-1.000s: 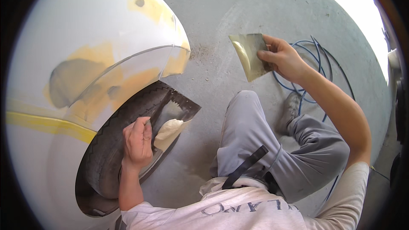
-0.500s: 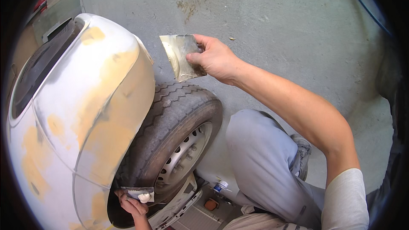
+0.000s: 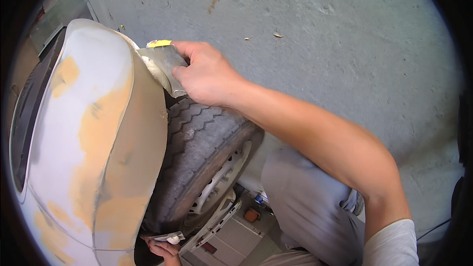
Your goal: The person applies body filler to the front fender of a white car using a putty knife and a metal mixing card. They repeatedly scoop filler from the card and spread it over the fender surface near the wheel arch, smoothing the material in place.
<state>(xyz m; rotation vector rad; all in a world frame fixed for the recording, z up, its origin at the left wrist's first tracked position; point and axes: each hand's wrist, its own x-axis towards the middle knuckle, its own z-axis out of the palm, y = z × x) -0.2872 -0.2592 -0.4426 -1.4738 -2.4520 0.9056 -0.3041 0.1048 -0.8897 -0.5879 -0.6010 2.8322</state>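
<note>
My right hand [image 3: 204, 74] is closed on a flat metal spreader [image 3: 165, 56] with cream putty [image 3: 155, 71] along it, at the upper edge of the white bumper [image 3: 84, 162], which carries yellow-tan patches. A small yellow item [image 3: 159, 43], too small to identify, shows just behind the spreader. My left hand [image 3: 165, 249], low beside the tyre [image 3: 187, 148], grips a putty plate [image 3: 165, 237] with a dab of cream putty on it; it is partly hidden by that plate.
My bent grey-trousered leg [image 3: 305, 192] is right of the tyre. A pale ribbed panel [image 3: 226, 244] lies low in the middle. The speckled grey concrete floor [image 3: 354, 49] spans the upper right, and a dark cable [image 3: 433, 227] runs at the lower right.
The view has swung round over the bumper and tyre. My right hand has moved leftward with the spreader, from over the floor to the bumper's edge. My left hand stays low with the plate.
</note>
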